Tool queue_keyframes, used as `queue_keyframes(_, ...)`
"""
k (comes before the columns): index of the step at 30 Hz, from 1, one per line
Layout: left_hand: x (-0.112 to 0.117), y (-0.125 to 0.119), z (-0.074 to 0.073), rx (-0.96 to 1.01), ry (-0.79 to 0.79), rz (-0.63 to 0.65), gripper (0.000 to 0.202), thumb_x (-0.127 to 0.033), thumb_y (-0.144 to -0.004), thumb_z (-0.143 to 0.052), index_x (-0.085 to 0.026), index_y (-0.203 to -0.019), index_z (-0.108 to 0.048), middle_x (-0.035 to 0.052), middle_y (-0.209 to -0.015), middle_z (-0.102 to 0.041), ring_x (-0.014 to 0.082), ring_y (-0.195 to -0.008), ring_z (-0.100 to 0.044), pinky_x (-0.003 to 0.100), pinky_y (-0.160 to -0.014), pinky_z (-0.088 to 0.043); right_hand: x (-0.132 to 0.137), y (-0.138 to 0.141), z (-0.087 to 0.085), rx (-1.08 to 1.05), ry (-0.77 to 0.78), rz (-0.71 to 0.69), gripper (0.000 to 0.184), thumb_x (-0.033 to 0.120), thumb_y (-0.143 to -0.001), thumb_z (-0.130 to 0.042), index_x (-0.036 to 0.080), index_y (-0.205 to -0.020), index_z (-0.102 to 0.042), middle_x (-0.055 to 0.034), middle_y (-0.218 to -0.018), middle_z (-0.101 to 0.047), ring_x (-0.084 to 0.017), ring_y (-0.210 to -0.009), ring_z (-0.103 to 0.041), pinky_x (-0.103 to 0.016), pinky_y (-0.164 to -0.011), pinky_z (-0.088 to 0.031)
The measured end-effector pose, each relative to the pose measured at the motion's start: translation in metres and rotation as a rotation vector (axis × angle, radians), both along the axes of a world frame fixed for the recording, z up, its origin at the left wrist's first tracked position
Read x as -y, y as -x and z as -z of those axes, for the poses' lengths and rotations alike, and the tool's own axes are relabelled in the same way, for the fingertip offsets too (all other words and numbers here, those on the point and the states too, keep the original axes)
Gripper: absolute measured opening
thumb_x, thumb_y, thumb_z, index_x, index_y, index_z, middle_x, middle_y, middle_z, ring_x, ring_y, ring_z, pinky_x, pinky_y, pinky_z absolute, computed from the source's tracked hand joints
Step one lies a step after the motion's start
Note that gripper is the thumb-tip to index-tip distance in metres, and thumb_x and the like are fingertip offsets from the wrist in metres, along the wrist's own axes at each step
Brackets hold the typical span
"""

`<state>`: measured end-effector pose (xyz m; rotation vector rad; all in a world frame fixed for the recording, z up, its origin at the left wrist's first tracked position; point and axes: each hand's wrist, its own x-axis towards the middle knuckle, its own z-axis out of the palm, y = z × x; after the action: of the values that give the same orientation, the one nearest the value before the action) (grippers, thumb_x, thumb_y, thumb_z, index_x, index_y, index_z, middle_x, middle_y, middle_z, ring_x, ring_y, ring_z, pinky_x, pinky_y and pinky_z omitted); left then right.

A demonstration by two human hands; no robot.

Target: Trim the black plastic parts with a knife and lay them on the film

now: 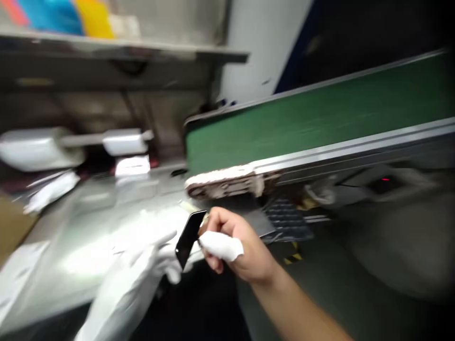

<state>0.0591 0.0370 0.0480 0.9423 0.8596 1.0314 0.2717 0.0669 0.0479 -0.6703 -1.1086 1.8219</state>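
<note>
A thin black glossy slab (188, 239), perhaps a phone screen panel, stands on edge between my hands. My right hand (231, 246) is bare, with a white wrapping around one finger, and it pinches the slab's right side. My left hand (149, 270) wears a white glove, and its fingers press against the slab's lower left edge. Both hands are blurred, so the exact finger contact is hard to see. The hands are above a steel table top (81, 241).
A green conveyor belt (313, 123) with a metal rail runs diagonally to the right. A black mesh mat (286, 220) lies beyond my right hand. White packets (51, 192) lie at the table's far left. A metal shelf (121, 49) holding colored items crosses overhead.
</note>
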Motion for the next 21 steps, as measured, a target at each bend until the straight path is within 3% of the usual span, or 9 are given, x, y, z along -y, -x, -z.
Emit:
queue_keyframes(3,0.038,0.027,0.025,0.068,0.124,-0.047,0.048,-0.055,-0.103,-0.054,-0.014,-0.118,-0.074,0.0126,-0.088,-0.073,0.0237,-0.073,-0.069,0.032,-0.06,-0.052,0.019,0.046,0.023,0.033,0.169,-0.043,0.037,0.034,-0.084,-0.087,0.02,-0.082,-0.053,0.0037,-0.066,-0.065,-0.006,-0.047,-0.054,-0.014,-0.042,-0.042)
queue_keyframes(8,0.062,0.05,0.052,0.283,0.149,-0.115,0.042,-0.05,-0.102,-0.059,-0.013,-0.101,-0.078,0.0105,-0.082,-0.072,0.0183,-0.067,-0.069,0.024,-0.052,-0.047,0.037,0.09,0.034,0.11,0.301,-0.098,0.04,0.037,-0.082,-0.089,0.019,-0.082,-0.053,0.0038,-0.066,-0.066,-0.006,-0.047,-0.055,-0.013,-0.041,-0.044)
queue_keyframes(16,0.077,0.09,0.066,0.337,0.174,-0.16,0.04,-0.05,-0.103,-0.058,-0.014,-0.107,-0.076,0.0082,-0.082,-0.072,0.0168,-0.066,-0.068,0.024,-0.056,-0.049,0.046,0.13,0.046,0.14,0.394,-0.099,0.03,0.04,-0.086,-0.085,0.017,-0.096,-0.068,-0.0007,-0.071,-0.073,-0.006,-0.048,-0.058,-0.012,-0.042,-0.047)
queue_keyframes(21,0.076,0.096,0.068,0.338,0.173,-0.184,0.041,-0.05,-0.104,-0.057,-0.014,-0.096,-0.075,0.0074,-0.08,-0.072,0.0167,-0.065,-0.068,0.026,-0.058,-0.05,0.043,0.138,0.046,0.167,0.424,-0.093,0.028,0.04,-0.087,-0.085,0.017,-0.096,-0.071,-0.0002,-0.069,-0.072,-0.006,-0.048,-0.058,-0.012,-0.041,-0.047)
